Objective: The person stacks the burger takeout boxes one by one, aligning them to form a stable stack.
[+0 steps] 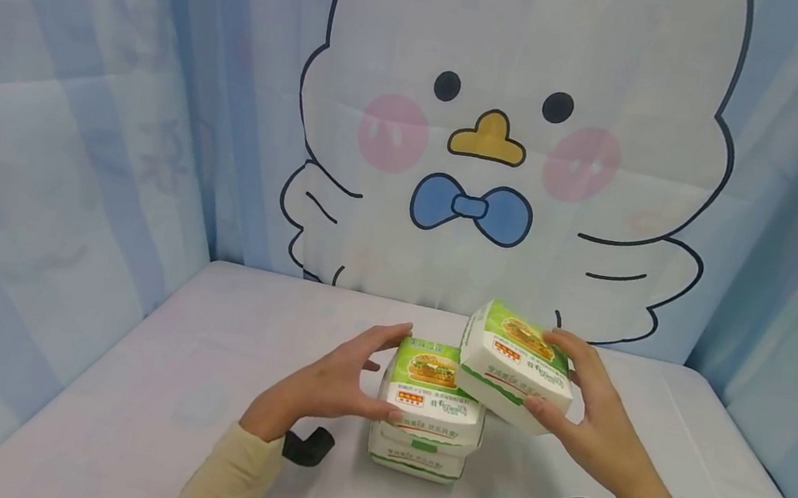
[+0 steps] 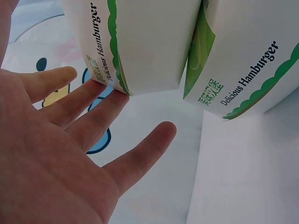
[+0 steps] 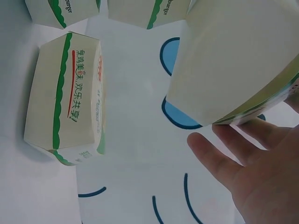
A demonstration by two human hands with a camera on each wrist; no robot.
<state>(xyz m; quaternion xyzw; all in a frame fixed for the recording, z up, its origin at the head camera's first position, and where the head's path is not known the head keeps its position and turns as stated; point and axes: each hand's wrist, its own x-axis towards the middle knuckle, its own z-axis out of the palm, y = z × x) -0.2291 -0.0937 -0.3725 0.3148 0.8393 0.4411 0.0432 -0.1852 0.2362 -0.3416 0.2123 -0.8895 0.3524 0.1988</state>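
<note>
White and green hamburger boxes stand at the middle of the table. My left hand [image 1: 328,383] grips the upper box [image 1: 432,409] of a stack of two, thumb at the near side and fingers at the far side. Beneath it is the lower box [image 1: 417,458]; whether the two touch, I cannot tell. My right hand [image 1: 595,426] holds another box [image 1: 513,386] between thumb and fingers, tilted and raised, right of the stack. In the right wrist view, a further box [image 3: 60,98] sits on the table below the raised one. The head view hides it.
A pale cloth covers the table [image 1: 271,299]. Behind it hangs a curtain [image 1: 586,38] printed with a cartoon bird, and blue-white curtains [image 1: 63,154] close both sides. Black camera mounts [image 1: 308,446] are strapped at both wrists.
</note>
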